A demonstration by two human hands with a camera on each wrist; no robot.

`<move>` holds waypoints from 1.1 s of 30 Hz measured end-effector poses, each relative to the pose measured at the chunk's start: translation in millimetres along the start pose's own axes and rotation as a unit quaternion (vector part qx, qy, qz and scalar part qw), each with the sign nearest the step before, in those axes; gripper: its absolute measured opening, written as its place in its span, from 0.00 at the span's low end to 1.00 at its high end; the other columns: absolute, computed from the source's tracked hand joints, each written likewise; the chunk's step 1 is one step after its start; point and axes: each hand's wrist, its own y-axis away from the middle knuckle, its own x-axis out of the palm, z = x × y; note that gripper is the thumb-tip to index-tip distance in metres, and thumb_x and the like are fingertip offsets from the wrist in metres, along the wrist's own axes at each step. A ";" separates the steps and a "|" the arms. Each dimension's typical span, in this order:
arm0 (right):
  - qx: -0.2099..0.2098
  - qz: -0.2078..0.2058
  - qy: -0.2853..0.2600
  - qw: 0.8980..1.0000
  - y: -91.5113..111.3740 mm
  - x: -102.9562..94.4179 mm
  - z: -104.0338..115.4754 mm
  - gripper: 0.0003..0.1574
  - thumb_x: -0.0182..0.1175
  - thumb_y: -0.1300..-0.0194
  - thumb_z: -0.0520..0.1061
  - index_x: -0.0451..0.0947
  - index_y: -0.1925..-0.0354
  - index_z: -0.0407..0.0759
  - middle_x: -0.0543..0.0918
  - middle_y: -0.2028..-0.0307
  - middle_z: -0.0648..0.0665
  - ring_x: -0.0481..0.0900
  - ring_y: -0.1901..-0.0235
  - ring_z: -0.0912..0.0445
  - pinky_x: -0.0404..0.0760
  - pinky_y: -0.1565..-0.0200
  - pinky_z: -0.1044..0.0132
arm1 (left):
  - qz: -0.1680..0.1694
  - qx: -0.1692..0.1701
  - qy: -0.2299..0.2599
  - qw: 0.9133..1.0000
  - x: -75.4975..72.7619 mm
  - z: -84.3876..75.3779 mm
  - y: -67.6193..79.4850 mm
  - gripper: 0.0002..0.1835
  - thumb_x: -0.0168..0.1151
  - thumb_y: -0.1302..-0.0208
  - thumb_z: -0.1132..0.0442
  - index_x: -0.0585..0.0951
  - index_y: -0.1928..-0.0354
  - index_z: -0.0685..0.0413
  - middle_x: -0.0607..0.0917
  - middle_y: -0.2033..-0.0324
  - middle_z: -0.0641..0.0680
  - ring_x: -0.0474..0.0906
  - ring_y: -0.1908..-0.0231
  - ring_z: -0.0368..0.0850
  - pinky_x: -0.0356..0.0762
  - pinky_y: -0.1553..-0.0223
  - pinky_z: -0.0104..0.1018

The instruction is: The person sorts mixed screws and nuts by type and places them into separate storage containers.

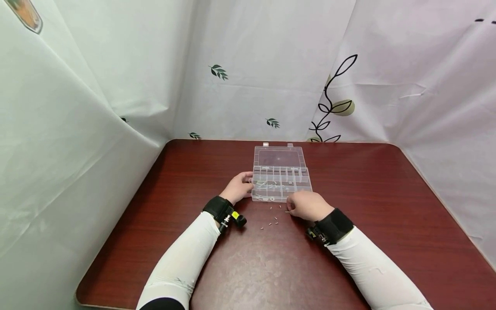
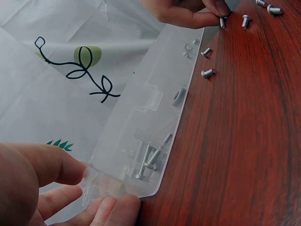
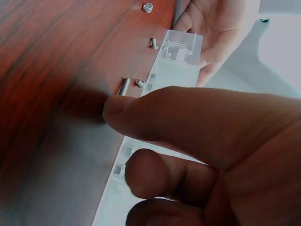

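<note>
A clear plastic compartment box (image 1: pixel 282 185) stands with its lid open on the dark red table. At its left side my left hand (image 1: pixel 238 187) holds the corner, thumb and fingers on either side of the wall in the left wrist view. My right hand (image 1: pixel 309 205) is by the front right corner, close over the table. Its thumb and fingers pinch a small silver screw (image 2: pixel 223 22), whose shank (image 3: pixel 124 86) sticks out past the thumb tip in the right wrist view. Longer screws (image 2: pixel 154 157) and a washer (image 2: pixel 178 97) show through the box's wall.
Several short loose screws (image 2: pixel 208 73) lie on the table (image 1: pixel 217 163) in front of the box. The transparent lid (image 1: pixel 280 156) leans back toward the table's far edge. White patterned cloth (image 1: pixel 248 73) hangs behind and on both sides.
</note>
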 end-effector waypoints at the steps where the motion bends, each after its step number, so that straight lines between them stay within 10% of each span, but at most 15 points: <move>1: 0.002 0.001 0.001 1.000 0.0 0.6 0.3 0.15 0.66 0.43 0.39 0.73 0.81 0.53 0.72 0.82 0.56 0.68 0.80 0.60 0.68 0.77 0.64 | 0.000 0.001 -0.001 1.000 0.3 0.1 0.1 0.28 0.55 0.31 0.72 0.67 0.30 0.60 0.77 0.45 0.63 0.78 0.51 0.52 0.84 0.57 0.41; 33: -0.038 -0.067 -0.083 0.994 -20.9 6.4 3.0 0.07 0.58 0.45 0.43 0.69 0.75 0.52 0.67 0.83 0.57 0.65 0.82 0.63 0.65 0.76 0.67 | -0.005 0.007 0.000 1.000 1.1 3.2 -2.9 0.28 0.55 0.32 0.73 0.68 0.30 0.61 0.77 0.47 0.62 0.78 0.52 0.51 0.84 0.58 0.42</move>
